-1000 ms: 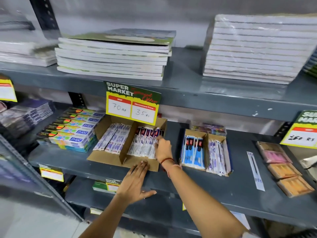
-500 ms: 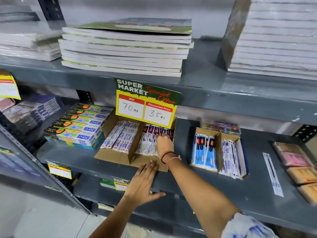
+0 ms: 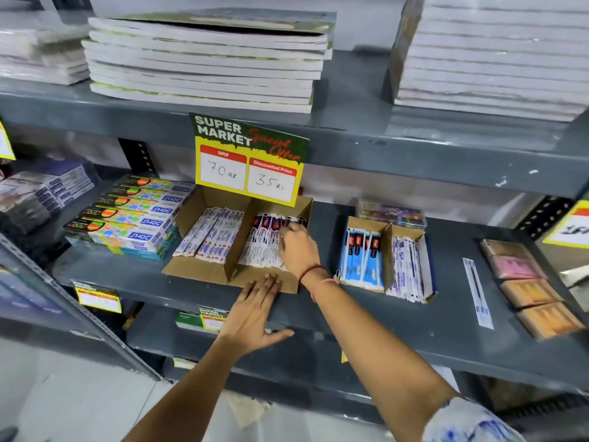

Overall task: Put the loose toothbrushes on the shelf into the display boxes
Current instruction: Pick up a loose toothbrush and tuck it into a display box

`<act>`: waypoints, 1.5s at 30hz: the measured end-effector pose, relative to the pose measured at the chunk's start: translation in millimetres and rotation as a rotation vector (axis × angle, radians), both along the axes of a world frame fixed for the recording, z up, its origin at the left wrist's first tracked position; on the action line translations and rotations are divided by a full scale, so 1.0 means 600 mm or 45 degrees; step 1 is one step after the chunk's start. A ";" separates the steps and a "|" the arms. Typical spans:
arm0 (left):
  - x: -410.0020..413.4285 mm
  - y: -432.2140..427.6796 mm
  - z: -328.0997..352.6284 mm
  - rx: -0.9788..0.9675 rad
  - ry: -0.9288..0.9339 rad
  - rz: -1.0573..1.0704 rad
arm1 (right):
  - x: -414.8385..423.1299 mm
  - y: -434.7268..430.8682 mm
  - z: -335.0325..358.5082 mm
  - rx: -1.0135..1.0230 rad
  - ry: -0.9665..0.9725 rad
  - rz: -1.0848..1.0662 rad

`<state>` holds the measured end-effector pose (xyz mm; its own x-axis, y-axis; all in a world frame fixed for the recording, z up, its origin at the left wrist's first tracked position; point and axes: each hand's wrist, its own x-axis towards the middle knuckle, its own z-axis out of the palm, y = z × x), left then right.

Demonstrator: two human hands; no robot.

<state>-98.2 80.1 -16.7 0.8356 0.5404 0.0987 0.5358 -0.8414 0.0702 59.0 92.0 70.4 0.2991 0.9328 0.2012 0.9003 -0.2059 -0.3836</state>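
Observation:
A brown cardboard display box (image 3: pixel 197 269) with two compartments sits on the middle grey shelf (image 3: pixel 366 317); both hold packaged toothbrushes (image 3: pixel 216 237). My right hand (image 3: pixel 298 250) rests inside the right compartment, fingers pressed on the packs at its right side. My left hand (image 3: pixel 255 314) lies flat, fingers spread, against the box's front edge. A second two-compartment box (image 3: pixel 387 250) stands to the right with blue and white packs. One loose toothbrush pack (image 3: pixel 476 291) lies on the shelf further right.
Stacked toothpaste cartons (image 3: pixel 134 218) sit left of the box. A price sign (image 3: pixel 248 161) hangs over the box's back. Soap bars (image 3: pixel 529 291) line the right end. Notebook stacks (image 3: pixel 207 62) fill the upper shelf. A small packet (image 3: pixel 392 213) lies behind the second box.
The view has moved closer and slightly left. Both hands stay at the left box; my right hand's fingers have shifted a little over the packs.

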 end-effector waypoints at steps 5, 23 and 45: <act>0.012 -0.004 0.002 -0.002 0.067 0.007 | 0.032 -0.056 0.009 0.196 -0.006 -0.012; 0.022 -0.007 -0.001 0.018 0.097 -0.016 | 0.337 -0.347 -0.027 -0.072 0.196 -1.156; 0.022 -0.011 -0.002 0.011 0.114 -0.008 | 0.326 -0.362 -0.052 -0.028 0.654 -1.308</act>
